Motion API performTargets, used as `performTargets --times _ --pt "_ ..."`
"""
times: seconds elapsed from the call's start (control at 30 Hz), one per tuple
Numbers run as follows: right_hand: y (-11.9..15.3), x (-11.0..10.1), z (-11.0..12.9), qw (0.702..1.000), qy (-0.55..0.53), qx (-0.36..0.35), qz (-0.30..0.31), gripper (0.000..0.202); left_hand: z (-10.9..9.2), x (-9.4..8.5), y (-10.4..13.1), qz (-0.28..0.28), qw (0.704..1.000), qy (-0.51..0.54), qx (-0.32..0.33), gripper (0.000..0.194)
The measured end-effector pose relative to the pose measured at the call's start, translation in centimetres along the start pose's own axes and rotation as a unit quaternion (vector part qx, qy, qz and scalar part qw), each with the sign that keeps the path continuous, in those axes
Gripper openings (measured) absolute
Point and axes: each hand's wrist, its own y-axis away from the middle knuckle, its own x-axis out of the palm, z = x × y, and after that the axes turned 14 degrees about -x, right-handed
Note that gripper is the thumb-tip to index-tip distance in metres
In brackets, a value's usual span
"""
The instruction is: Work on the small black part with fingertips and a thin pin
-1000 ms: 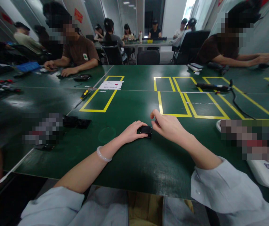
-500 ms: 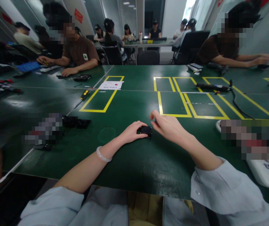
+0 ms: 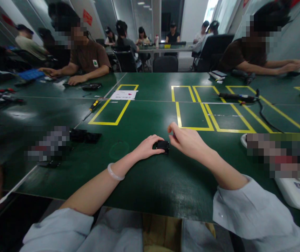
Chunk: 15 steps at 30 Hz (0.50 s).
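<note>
My left hand (image 3: 150, 147) is closed around a small black box-shaped device (image 3: 162, 145), with the thumb along its near side. The device rests on or just over the green tabletop; its dark flat face is turned up. Just to the right, my right hand (image 3: 188, 140) hovers with bent fingers, a gap between index finger and thumb. Nothing shows in it, and it looks apart from the device. Its other fingers are partly hidden.
The green table (image 3: 144, 185) carries yellow tape outlines, a paper sheet (image 3: 123, 95), a yellow-black screwdriver (image 3: 94, 105) and a black corded tool (image 3: 238, 97). Black parts (image 3: 85, 135) lie left; a white case (image 3: 295, 192) lies right. Co-workers sit across the table.
My hands and the black device have stayed in place. Across the table on the left, a co-worker's hand has shifted slightly left.
</note>
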Motion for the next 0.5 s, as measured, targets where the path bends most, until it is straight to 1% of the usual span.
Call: performTargets --times 0.1,0.23,0.37,0.5 --pt "0.09 0.13 -0.05 1.000 -0.002 -0.007 -0.011 0.020 0.09 0.04 -0.01 -0.001 1.000 -0.004 -0.003 0.037" --pt "-0.05 0.26 -0.26 1.000 0.012 -0.006 0.009 0.024 0.22 0.06 0.01 0.000 1.000 -0.004 -0.006 0.039" --pt "-0.10 0.37 -0.40 1.000 0.009 -0.008 0.005 0.018 0.10 -0.12 0.10 0.002 1.000 0.001 0.000 0.039" --pt "0.01 0.31 -0.28 1.000 0.004 -0.012 -0.008 0.018 -0.01 -0.16 0.11 0.006 1.000 0.000 -0.001 0.038"
